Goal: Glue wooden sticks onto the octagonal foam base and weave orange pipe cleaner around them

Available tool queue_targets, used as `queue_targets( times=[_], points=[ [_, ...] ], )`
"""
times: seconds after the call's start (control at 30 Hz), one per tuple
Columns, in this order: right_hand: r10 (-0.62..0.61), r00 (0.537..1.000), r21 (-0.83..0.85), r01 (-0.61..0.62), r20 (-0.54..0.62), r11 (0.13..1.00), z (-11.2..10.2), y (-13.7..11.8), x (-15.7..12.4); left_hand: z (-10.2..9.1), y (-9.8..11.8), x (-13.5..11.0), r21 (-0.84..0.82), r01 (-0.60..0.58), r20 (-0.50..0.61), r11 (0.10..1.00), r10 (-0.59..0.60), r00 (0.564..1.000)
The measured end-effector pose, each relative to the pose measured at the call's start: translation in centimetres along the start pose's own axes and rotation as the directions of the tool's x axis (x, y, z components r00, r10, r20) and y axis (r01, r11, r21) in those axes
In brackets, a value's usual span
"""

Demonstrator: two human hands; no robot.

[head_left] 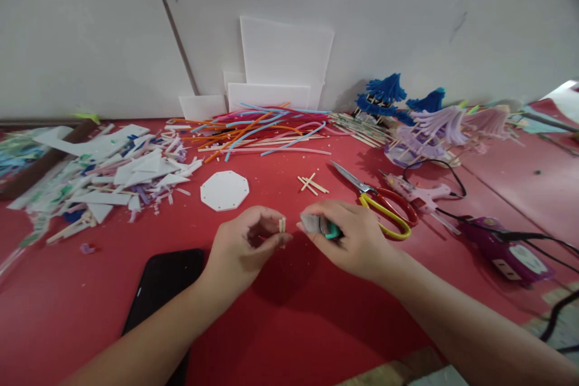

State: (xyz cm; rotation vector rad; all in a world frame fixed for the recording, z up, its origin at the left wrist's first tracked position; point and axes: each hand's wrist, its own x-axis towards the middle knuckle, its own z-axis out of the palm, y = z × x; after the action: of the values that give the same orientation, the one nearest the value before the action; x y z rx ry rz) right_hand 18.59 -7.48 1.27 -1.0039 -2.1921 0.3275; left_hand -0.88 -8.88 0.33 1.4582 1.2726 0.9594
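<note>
On the red table (280, 338), near edge, centre: two hands, one pair, raised over the surface.

Left hand (244, 241): thumb and forefinger clamped on short sticks (282, 226), pale, held upright side by side; remaining fingers curled behind.

Right hand (350, 232): fingers closed around a tool (316, 224), grey with a teal part, mostly covered by the grip and blurred; its exact kind cannot be told. Tool and short sticks face each other, near but apart.

Beyond the hands: one white octagon (225, 190), flat, small holes around its rim; to its right, a few loose sticks (312, 184), some crossed.

Right side: scissors (377, 199), blades parted slightly, one handle red, one yellow; pink glue gun (420, 193), lying on its side; purple box (506, 253) with black cord across it.

Left side: scraps (145, 170), mostly white, heaped; black phone (174, 271), lying partly beneath the left forearm.

Rear: pipe cleaners (262, 126), orange, blue, pink and red, in a loose pile; white sheets (287, 51), leaning on the wall (389, 6); models (436, 123) with blue, purple and pink roofs, grouped at the right.
</note>
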Motion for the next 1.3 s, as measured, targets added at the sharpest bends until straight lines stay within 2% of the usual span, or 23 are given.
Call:
queue_targets(
  times=[0.1,0.2,0.3,0.37,0.43,0.5,0.57,0.67,0.7,0.77,0.87,0.93,1.0,1.1,1.2,1.3],
  points=[
    [-0.072,0.988,0.068,0.063,0.136,0.996,0.1,-0.3,-0.1,0.1,0.0,-0.5,0.233,-0.157,-0.001,0.960,0.161,0.987],
    [-0.135,0.975,0.108,0.116,0.179,0.987,0.0,-0.4,-0.1,0.0,0.1,-0.7,0.306,-0.248,0.054,0.919,0.243,0.968],
    [-0.136,0.984,0.180,0.114,0.112,0.977,-0.4,-0.4,-0.1,-0.2,0.1,-0.5,0.320,-0.295,0.080,0.900,0.285,0.955],
    [-0.084,0.996,0.196,0.075,0.040,0.978,-0.6,-0.4,-0.2,-0.3,0.0,-0.4,0.392,-0.313,0.050,0.865,0.320,0.946],
    [-0.014,1.000,0.179,0.017,-0.022,0.984,-0.7,-0.5,-0.2,-0.3,-0.2,-0.4,0.506,-0.331,0.049,0.796,0.356,0.933],
    [0.035,0.998,0.152,-0.027,-0.048,0.988,-0.7,-0.5,-0.3,-0.2,-0.3,-0.6,0.610,-0.348,0.100,0.712,0.366,0.925],
    [0.051,0.997,0.134,-0.044,-0.050,0.990,-0.7,-0.6,-0.3,-0.1,-0.3,-0.7,0.694,-0.346,0.156,0.631,0.338,0.928],
    [0.041,0.998,0.125,-0.036,-0.041,0.991,-0.5,-0.6,-0.3,0.0,-0.2,-0.9,0.784,-0.283,0.133,0.553,0.296,0.946],
    [0.029,0.999,0.131,-0.024,-0.036,0.991,-0.4,-0.6,-0.3,0.0,-0.1,-0.9,0.789,-0.269,0.115,0.553,0.297,0.948],
    [-0.014,1.000,0.147,0.014,-0.004,0.989,-0.3,-0.6,-0.2,0.0,0.1,-0.9,0.718,-0.286,0.114,0.634,0.299,0.947],
    [-0.107,0.993,0.180,0.095,0.057,0.979,-0.1,-0.6,-0.1,0.1,0.5,-0.9,0.386,-0.331,0.180,0.861,0.282,0.942],
    [-0.139,0.987,0.196,0.121,0.079,0.973,0.1,-0.6,-0.1,0.2,0.6,-0.9,0.162,-0.291,0.193,0.943,0.259,0.947],
    [-0.141,0.986,0.211,0.120,0.087,0.970,0.2,-0.6,-0.2,0.3,0.5,-0.9,0.031,-0.225,0.160,0.974,0.217,0.963],
    [-0.048,0.997,0.187,0.035,0.067,0.982,0.0,-0.8,-0.3,0.2,0.3,-0.7,-0.068,-0.146,0.092,0.987,0.152,0.984],
    [0.043,0.997,0.120,-0.051,0.068,0.991,-0.5,-1.1,-0.2,0.1,0.3,-0.5,-0.055,-0.179,0.006,0.982,0.179,0.984],
    [0.032,0.987,0.067,-0.043,0.157,0.997,-0.8,-1.4,0.0,0.0,0.4,-0.5,0.027,-0.257,0.008,0.966,0.257,0.966]
  ],
)
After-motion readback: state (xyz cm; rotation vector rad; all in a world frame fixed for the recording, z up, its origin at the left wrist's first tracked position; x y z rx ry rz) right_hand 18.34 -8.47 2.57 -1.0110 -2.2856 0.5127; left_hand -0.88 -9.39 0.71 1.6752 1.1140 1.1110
